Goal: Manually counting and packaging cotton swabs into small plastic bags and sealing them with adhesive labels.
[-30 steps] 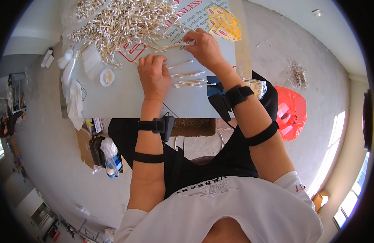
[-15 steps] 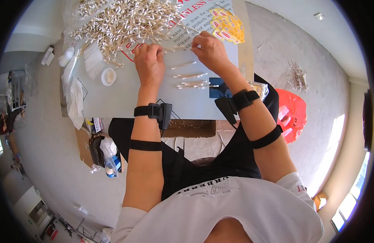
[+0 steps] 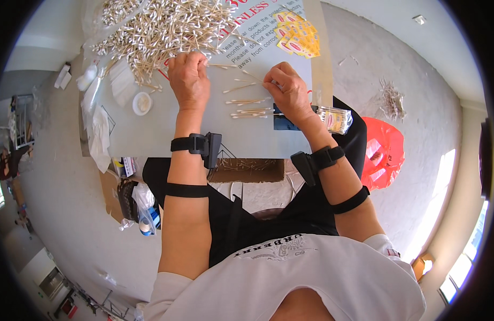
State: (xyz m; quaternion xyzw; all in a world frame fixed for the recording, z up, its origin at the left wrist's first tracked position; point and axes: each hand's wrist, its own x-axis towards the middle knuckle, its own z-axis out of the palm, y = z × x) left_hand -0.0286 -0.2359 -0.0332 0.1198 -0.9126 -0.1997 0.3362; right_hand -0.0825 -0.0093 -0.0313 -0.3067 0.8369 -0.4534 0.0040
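A big heap of cotton swabs (image 3: 161, 37) covers the far left of the table. At its near edge, my left hand (image 3: 189, 80) is pinched closed on a cotton swab (image 3: 223, 66) that sticks out to the right. My right hand (image 3: 290, 92) is closed too, its thumb and fingers pinching another cotton swab (image 3: 252, 76) that points up to the left. Between my forearms lie several loose swabs in small, roughly parallel groups, with one group (image 3: 251, 113) nearest me. My right fingertips hover close to the upper swabs of this row; whether they touch them I cannot tell.
Yellow printed packets (image 3: 298, 36) lie at the far right. A small white dish (image 3: 142, 104) and crumpled tissue (image 3: 101, 136) are on the left. By my right wrist sit a clear pack of swabs (image 3: 335, 119) and a dark blue card (image 3: 285, 122). Below the table edge stands a cardboard box (image 3: 247, 171).
My right hand has come nearer to me and slightly right, its swab now beside the laid-out swabs. My left hand has shifted a little away and left, still pinching.
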